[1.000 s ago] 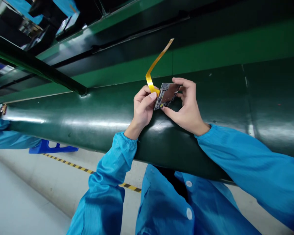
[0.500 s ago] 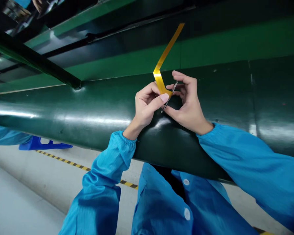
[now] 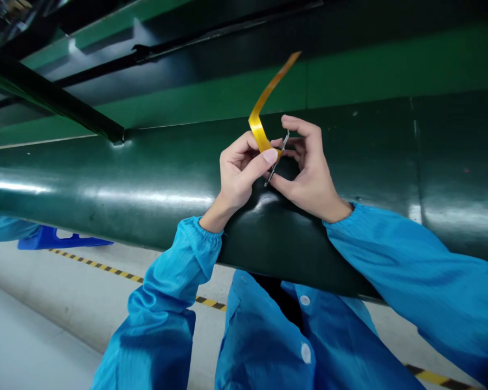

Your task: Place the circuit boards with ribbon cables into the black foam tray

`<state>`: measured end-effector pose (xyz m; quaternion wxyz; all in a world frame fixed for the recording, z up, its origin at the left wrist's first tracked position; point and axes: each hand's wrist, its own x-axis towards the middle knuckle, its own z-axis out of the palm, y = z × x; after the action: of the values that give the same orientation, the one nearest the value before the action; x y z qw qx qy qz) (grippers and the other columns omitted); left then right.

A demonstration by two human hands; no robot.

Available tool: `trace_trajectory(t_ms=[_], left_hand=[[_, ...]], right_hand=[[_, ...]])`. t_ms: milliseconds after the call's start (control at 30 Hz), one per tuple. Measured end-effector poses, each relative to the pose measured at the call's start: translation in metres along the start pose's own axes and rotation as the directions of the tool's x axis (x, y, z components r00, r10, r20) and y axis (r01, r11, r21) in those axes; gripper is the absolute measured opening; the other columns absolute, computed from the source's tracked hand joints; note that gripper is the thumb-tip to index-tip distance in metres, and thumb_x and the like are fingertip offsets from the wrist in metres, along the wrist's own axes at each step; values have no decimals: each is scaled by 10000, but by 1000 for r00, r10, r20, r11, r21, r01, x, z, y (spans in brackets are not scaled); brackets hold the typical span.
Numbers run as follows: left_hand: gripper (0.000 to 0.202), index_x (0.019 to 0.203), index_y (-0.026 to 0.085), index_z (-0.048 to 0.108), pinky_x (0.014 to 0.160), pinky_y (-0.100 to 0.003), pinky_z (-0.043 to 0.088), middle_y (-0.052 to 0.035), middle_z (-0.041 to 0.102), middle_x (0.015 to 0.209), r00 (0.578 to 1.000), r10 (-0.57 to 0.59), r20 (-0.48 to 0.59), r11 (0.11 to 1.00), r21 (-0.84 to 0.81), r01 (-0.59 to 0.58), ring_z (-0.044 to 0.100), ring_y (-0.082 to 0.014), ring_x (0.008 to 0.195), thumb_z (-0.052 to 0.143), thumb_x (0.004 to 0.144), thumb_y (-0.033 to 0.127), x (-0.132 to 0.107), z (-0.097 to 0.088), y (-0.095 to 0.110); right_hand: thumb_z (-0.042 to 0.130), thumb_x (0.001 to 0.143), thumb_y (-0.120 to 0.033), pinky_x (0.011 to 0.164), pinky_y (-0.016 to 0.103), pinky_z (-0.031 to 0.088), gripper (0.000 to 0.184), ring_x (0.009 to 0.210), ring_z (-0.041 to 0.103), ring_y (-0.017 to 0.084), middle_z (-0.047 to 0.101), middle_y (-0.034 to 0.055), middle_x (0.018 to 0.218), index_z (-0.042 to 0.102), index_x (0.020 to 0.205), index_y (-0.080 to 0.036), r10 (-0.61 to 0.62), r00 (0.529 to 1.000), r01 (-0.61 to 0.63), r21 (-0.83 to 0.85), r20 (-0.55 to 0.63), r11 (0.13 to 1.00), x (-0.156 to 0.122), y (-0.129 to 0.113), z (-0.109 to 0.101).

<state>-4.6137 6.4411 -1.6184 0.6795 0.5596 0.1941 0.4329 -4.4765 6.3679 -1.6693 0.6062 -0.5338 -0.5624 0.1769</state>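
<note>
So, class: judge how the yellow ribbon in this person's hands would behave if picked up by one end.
Probably floppy yet springy: the yellow ribbon bends sharply above the left hand, yet its free end stands up unsupported. Likely very light, being thin and flat. It may crease where it meets the thin board in the right hand.
</note>
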Motion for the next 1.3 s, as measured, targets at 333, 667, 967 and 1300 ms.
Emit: trace_trajectory(t_ms=[333,667,967,1300], left_hand=[[431,817,222,637,934,-427,678,-21,621,905,998,66,6,997,43,-67,741,-260,1108,878,881,574,0,-4,-2],[490,809,224,667,718,-345,620,-2,554,791,957,263,121,945,166,-281,711,-196,836,807,902,685,11,-11,-12],[464,758,216,654,796,-375,633,7,536,757,970,221,104,967,109,-232,643,-154,741,843,879,622,10,-6,-6],[567,790,212,660,727,-365,618,0,506,763,973,222,69,957,176,-231,692,-183,777,800,875,754,10,-9,-9]], right_hand=[[937,823,-381,1094,539,660,856,1341,678,328,456,112,1689,486,1550,-377,25,999,-25,21,38,999,1,-3,-1],[974,783,-453,1128,550,644,903,1395,644,342,466,66,1688,513,1559,-419,79,996,-83,84,52,993,1,-4,-3],[961,792,-405,1138,547,640,892,1402,638,346,470,70,1682,510,1562,-408,101,993,-106,68,66,992,2,-7,-4],[933,817,-400,1095,556,662,870,1400,633,359,448,68,1689,496,1568,-426,94,993,-98,52,75,994,1,-10,-4]])
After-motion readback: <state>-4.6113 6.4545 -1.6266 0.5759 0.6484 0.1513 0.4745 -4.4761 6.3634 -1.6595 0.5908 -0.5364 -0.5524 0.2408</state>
